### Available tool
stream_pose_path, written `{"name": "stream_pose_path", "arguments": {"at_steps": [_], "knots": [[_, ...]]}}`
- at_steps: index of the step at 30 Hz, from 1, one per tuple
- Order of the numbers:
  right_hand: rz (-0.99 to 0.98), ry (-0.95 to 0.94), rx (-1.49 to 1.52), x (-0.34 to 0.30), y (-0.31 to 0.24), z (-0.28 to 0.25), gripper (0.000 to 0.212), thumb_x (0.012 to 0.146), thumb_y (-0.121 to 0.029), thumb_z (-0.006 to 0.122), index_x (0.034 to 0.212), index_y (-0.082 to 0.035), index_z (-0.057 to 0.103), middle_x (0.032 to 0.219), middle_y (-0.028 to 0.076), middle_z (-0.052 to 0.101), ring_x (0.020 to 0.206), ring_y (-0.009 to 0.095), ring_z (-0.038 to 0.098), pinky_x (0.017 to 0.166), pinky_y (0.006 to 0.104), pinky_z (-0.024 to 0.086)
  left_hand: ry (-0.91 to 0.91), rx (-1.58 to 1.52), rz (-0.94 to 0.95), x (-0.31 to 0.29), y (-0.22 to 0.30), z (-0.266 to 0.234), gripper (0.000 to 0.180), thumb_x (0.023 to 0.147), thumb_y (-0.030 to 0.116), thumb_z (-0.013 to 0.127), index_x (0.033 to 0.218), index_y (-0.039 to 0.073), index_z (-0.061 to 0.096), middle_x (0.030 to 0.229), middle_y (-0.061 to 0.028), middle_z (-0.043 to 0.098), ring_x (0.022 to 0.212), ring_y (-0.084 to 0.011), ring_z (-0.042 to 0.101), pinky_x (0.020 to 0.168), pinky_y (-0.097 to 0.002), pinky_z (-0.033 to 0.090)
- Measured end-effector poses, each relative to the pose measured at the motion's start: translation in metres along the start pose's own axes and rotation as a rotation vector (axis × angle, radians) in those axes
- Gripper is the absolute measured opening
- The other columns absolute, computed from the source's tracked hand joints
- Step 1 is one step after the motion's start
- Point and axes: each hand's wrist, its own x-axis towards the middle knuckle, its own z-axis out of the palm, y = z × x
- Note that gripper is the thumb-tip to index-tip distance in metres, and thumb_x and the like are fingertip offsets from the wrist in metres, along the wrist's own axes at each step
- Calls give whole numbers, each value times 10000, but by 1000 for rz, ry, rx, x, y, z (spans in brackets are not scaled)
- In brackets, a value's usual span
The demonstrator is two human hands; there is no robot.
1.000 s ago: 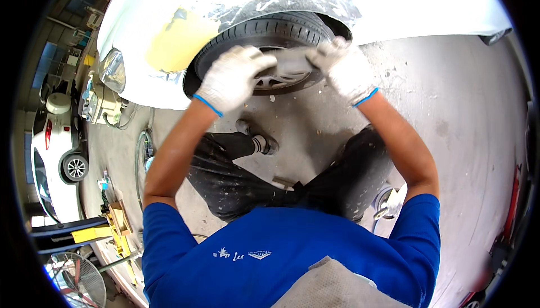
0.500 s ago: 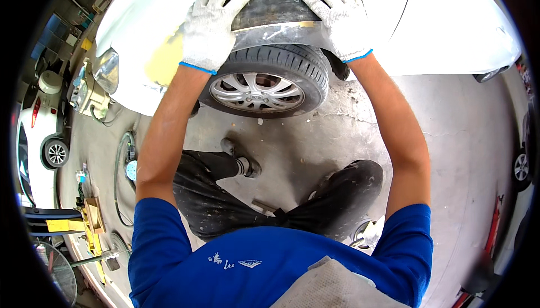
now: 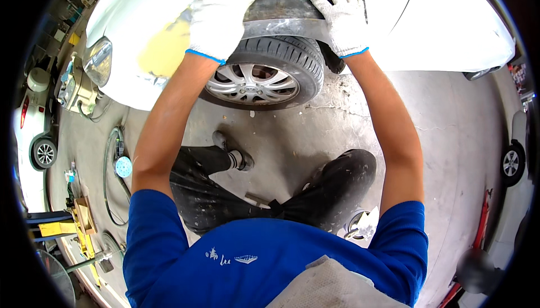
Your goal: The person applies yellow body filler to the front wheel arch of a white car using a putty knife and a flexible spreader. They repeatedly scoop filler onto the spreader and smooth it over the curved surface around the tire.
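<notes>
Left hand [image 3: 218, 20]: we saw it in a white glove, unclenched, fingers spread across the left end of the panel.
Right hand [image 3: 344, 21]: we found it gloved too, thumb and fingers splayed over the right end; we could not tell whether either hand bore weight.
Dark panel [image 3: 286, 1]: we saw it on the white car [image 3: 388, 43], directly above the wheel [image 3: 264, 80], spanning between both hands.
Yellow patch [image 3: 164, 49]: we noted it on the bodywork, left of the left glove.
</notes>
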Motion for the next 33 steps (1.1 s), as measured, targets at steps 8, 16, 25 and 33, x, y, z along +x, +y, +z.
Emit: {"name": "stream_pose_path", "arguments": {"at_steps": [8,16,25,33], "knots": [[-64,-66,-76,-1,2,-13,672,769,-145,756,1404,-306,605,1282,33,610,1146,302,567,1042,425,458,-65,-14,-5,-4,1,-8,672,757,5,659,1373,269,614,1334,-9,607,1228,-272,563,1064,-435,447],[9,-12,-22,-6,-3,5,710,739,-437,831,1399,-306,605,1288,36,608,1175,322,552,1049,456,442,-20,35,-22,-5,8,4,682,772,8,645,1384,306,606,1345,-13,604,1215,-280,568,1067,-453,444],[-45,76,-22,-4,11,-3,639,731,-205,811,1346,-294,661,1235,43,629,1104,294,578,996,439,457,15,12,97,10,6,-5,691,766,-21,624,1373,308,613,1306,10,625,1210,-273,574,1055,-434,456],[20,123,47,-19,6,28,631,740,-118,740,1336,-310,667,1213,39,636,1094,288,580,986,436,456,27,26,119,5,14,1,690,708,-45,644,1308,295,679,1264,-5,636,1137,-270,602,980,-411,494]]}}
